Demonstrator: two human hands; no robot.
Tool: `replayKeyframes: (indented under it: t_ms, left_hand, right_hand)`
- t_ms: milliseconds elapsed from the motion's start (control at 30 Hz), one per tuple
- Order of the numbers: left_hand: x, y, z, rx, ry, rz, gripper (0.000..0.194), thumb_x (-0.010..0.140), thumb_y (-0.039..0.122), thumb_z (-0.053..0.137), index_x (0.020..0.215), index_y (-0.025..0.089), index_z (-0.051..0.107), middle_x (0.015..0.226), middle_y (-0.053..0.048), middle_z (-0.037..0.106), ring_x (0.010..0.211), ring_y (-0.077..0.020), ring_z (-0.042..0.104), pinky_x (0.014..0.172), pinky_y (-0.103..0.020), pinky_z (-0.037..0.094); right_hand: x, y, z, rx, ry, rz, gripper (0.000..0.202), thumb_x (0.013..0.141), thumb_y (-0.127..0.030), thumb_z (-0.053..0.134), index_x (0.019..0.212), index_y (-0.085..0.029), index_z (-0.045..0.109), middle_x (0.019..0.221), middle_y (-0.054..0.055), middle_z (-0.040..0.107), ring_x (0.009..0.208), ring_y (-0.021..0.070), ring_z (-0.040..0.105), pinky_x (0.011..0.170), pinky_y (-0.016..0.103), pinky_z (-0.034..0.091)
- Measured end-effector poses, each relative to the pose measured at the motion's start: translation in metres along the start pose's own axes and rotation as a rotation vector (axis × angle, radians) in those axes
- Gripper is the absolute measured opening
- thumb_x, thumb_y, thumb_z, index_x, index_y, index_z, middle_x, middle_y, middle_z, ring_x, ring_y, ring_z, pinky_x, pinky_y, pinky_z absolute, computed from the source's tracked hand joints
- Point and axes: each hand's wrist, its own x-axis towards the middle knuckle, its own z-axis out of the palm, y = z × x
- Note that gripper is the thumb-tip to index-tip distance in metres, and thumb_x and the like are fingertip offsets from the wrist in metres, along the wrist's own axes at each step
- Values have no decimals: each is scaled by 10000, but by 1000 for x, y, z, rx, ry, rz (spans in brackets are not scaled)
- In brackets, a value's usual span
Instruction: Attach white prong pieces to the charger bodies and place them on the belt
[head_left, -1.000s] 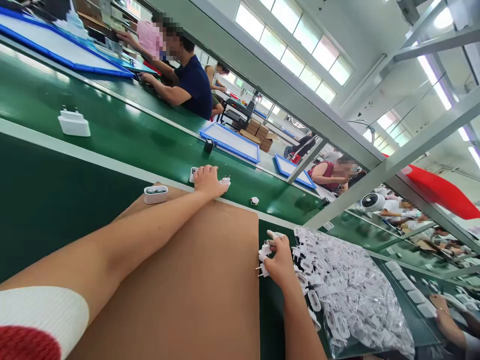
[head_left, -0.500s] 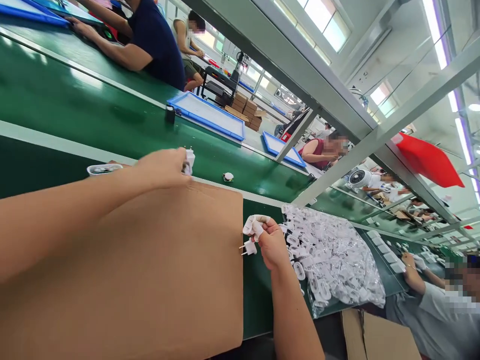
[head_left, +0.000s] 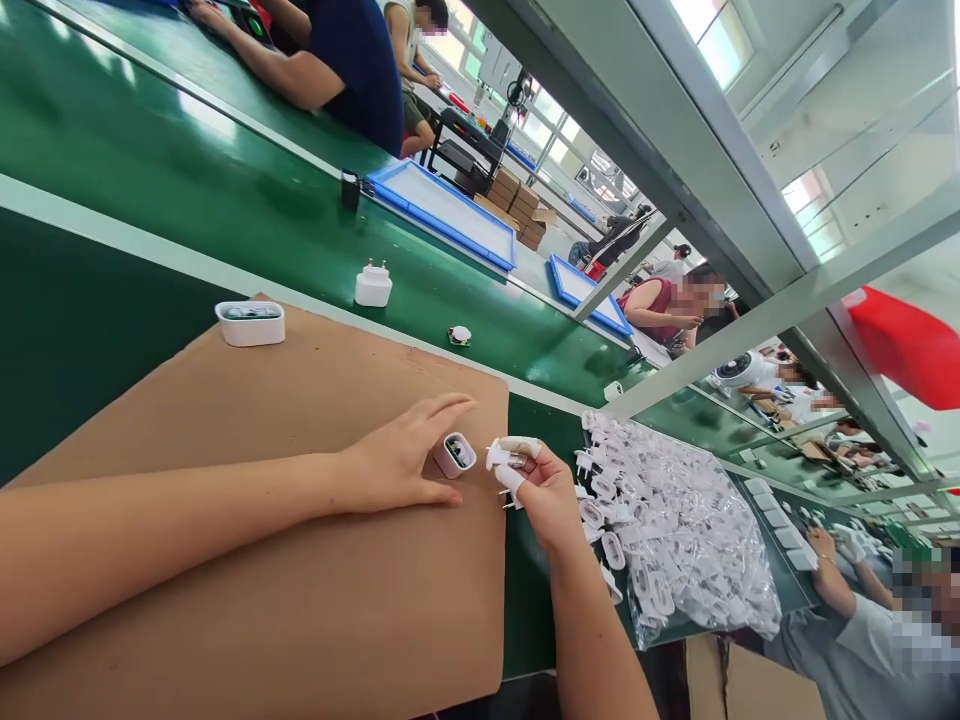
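Note:
My left hand (head_left: 401, 455) is open over the cardboard sheet (head_left: 337, 590), thumb and fingers spread around a small white charger housing (head_left: 455, 456). Green circuitry shows inside the housing's open end. White finger cots cover the thumb and a finger of my right hand (head_left: 541, 485), which pinches a small white charger part (head_left: 495, 456); its exact shape is partly hidden. Below those fingertips, a white piece with metal pins (head_left: 511, 498) shows at the cardboard's edge. Another white housing (head_left: 251, 325) stands at the sheet's far left corner.
A two-pin charger (head_left: 373, 286) and a small circuit board (head_left: 460, 336) sit on the green belt (head_left: 292, 235). To the right lies a plastic bag of white housings (head_left: 682, 530). A metal frame (head_left: 697, 350) slants overhead. A co-worker (head_left: 847, 620) sits at right.
My left hand has left the two-pin charger on the belt and come back to the housing near my right hand. The right hand still pinches its part. The camera view has shifted.

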Motion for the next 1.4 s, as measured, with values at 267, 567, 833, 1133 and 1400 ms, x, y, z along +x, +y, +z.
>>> replayKeyframes:
  t_ms: [267,567,833,1133,1400]
  left_hand:
    - [5,-3,6,-160,-57,-19,396,758,442,734,1072,202,704,1057,-82,714,1013,-291,623,864,-398,501]
    - [6,-2,3,-175,-78,-36,216,796,405,690,784,190,669,760,-37,602,805,-245,569,694,-347,415]
    - [5,-3,3,-154,-60,-16,230,798,401,693,714,201,616,760,-32,592,791,-236,561,676,-336,397]
    - [7,-4,4,-164,-44,-6,317,815,465,664,666,211,546,712,-28,560,746,-230,547,654,-341,391]
    - [5,-4,6,-163,-52,-36,285,805,452,640,682,209,555,752,-38,580,793,-240,561,689,-353,405]
  right_hand:
    - [-2,-9,12,-426,77,-211,161,842,-249,721,989,-256,785,914,23,664,836,176,672,743,313,563]
    - [-1,-31,25,-1073,-119,-460,432,722,8,483,1011,-206,724,904,56,604,882,219,590,733,325,510]
    - [-4,-19,30,-1121,-124,-577,417,770,23,481,1074,-193,669,942,79,594,930,248,570,769,348,483]
    - [0,-22,33,-1249,-171,-596,298,713,32,484,855,-209,585,860,62,517,830,237,479,684,340,400]
    - [6,-36,42,-1340,-231,-543,285,658,34,482,700,-236,401,783,32,472,761,201,443,619,318,334]
